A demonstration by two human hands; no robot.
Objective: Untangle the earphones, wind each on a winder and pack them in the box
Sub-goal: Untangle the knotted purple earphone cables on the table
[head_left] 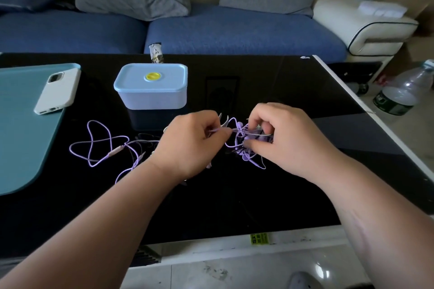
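earphones: purple cords [98,145] were found on the black table [293,195], on the near side of the box. The main knot was bunched up btw the two hands, and long loose loops were trailed off to the left over the glass.
left hand: the left hand [187,145] was seen knuckles-up, fingers curled in, w/ one thin strand pinched at the fingertips and drawn out of the knot.
right hand: the right hand [281,138] was curled round the knotted clump, which was gripped btw thumb and fingers. Exactly which strands were held couldn't be told.
box: the pale blue box [151,87] was sat behind the hands w/ its lid on and a yellow plug in the middle of it.
winders: none could be made out for sure. A couple of pale curved bits were seen by the knot, too small to call.
stage: judged as early untangling. Nothing was wound or packed yet.
handling: the cord was judged v light, soft and floppy, prob a bit slippery. The joints at buds and jack were reckoned the fragile bits, so no yanking.
where to grab: a free end or a bud was judged best taken hold of and fed back thru the loops, w/ the knot kept loose, not pulled tight.
other stuff: a white phone [57,90] was laid on a teal mat [21,136] at the left.
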